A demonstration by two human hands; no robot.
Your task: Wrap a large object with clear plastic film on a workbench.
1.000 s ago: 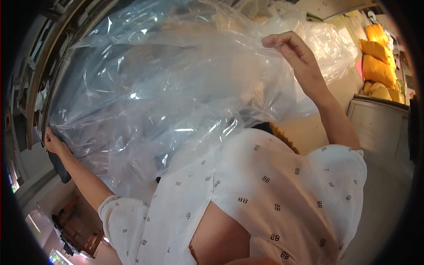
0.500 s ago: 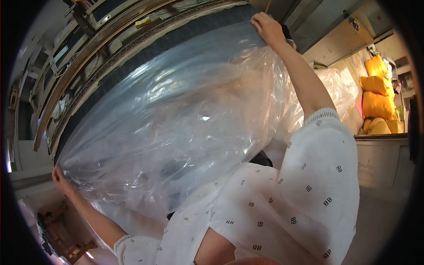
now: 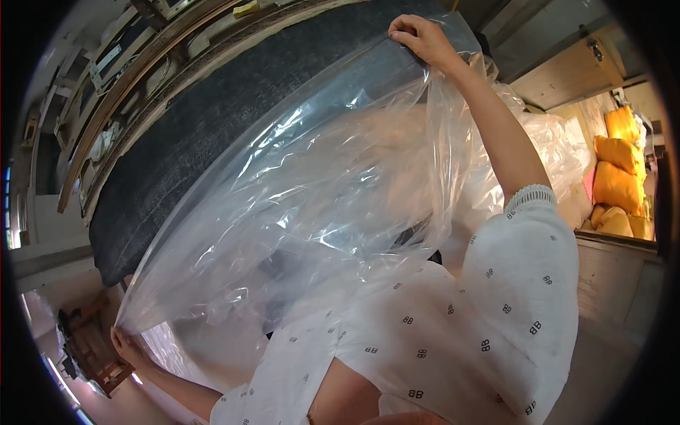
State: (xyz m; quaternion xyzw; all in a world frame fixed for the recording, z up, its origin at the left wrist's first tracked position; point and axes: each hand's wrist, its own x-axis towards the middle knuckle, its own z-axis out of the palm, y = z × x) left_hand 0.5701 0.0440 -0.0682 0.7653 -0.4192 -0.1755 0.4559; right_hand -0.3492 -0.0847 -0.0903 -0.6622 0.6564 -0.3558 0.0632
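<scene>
1. Fingers (image 3: pixel 122 338) of the left hand (image 3: pixel 127 347), down at about eight o'clock in the head view, are pinched shut on the lower corner of the clear plastic sheet (image 3: pixel 304 212). A moment back this hand sat higher and closer in; it has since dropped and swung outward.
2. Just beyond that hand, at about eight o'clock from it, stands a small wooden stool or crate (image 3: pixel 95 350), partly hidden and hard to make out.
3. Behind the sheet lies a long dark grey padded surface (image 3: pixel 212 134), perhaps a mattress, running from eight o'clock up to one o'clock under wooden rails (image 3: pixel 127 85).
4. Compared with a second ago, the sheet is no longer a loose billowing heap: it is now drawn out into a long taut band along the dark surface, which I judge means the spreading is well along.
5. Its look: transparent, glossy, thin, with bright glare streaks, many creases, and slack folds bunching near the middle and under the right arm.
6. Fingers (image 3: pixel 407 32) of the right hand (image 3: pixel 419 39), raised to about one o'clock, are closed on the sheet's upper edge; this arm has stretched up and farther out.
7. At three o'clock, well apart, yellow cushions (image 3: pixel 618 177) are stacked.
</scene>
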